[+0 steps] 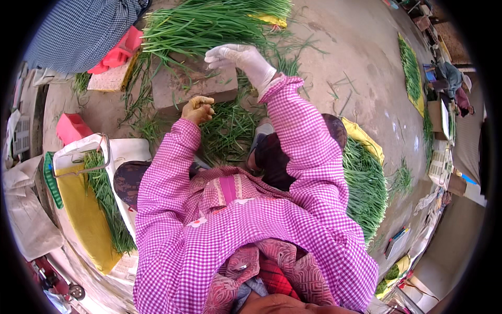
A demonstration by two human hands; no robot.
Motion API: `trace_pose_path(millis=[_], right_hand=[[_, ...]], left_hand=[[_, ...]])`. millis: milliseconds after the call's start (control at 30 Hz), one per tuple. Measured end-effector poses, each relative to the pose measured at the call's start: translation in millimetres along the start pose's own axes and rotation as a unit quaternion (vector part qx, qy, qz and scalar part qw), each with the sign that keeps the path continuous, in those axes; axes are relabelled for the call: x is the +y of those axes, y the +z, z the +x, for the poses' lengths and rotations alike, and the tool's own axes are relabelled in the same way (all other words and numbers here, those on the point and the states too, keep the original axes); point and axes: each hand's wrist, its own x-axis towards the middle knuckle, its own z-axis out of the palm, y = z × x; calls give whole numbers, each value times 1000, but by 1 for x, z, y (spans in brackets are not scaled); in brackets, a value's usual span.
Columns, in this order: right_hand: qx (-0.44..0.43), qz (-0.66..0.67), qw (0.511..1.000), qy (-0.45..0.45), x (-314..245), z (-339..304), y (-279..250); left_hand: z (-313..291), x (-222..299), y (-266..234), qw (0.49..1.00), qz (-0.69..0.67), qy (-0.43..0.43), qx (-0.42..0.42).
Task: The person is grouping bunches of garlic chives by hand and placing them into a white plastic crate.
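- Two hands work over a ground strewn with green chive-like stalks; the list runs from the left edge across.
- At the far left, a white crate [125, 152] with a metal handle holds a yellow cloth [86, 214] and a laid bundle of green stalks [107, 201].
- Above it, a pink block [72, 127] sits on the ground, and a person in a blue checked garment [83, 31] crouches at the top left.
- The left hand [197, 109], bare and stained yellowish, is curled into a loose fist, fingers pressed together; whether it pinches any stalks I cannot tell.
- It hovers at the edge of a brown board [183, 86], just above loose greens [227, 131] lying on the ground.
- The right hand [239, 57], in a white glove, reaches further out, fingers together and bent down onto the big heap of green stalks [209, 23] at the top.
- Both sleeves are pink checked.
- To the right, another pile of stalks [366, 188] lies on a yellow sheet [363, 138] beside the right elbow.
- Far right, a long row of greens [410, 68] lies well apart, near another seated person [452, 78].
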Motion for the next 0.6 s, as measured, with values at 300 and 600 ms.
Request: trace_pose_path(millis=[300, 600], right_hand=[[333, 202, 921, 12, 184, -4, 34], [609, -376, 596, 364, 243, -69, -154]], left_hand=[[33, 14, -55, 990, -7, 76, 119], [13, 7, -4, 992, -107, 71, -1]])
